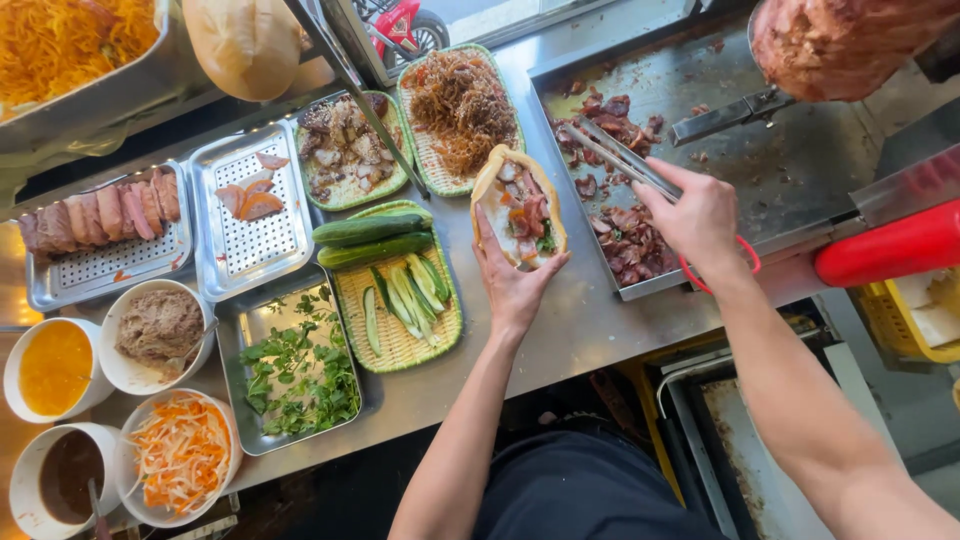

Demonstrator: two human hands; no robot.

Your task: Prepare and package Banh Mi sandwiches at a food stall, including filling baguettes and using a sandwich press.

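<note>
Left hand (513, 285) cupping an opened filled baguette sandwich (519, 208) above the steel surface (580, 330).
Right hand (697, 218) pinching metal tongs (620, 155) over chopped meat (630, 245) on the griddle tray (800, 170); sliced cucumber basket (398, 300) just left of sandwich.

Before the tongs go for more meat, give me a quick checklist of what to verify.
1. Left hand cups the split bread roll from below, opening up: ok.
2. Right hand has a closed grip on the metal tongs: ok.
3. Tong tips lie over the chopped meat on the griddle tray: ok.
4. Meat held between the tips: cannot tell.
5. Room left in the roll, already part filled: cannot tell.
</note>
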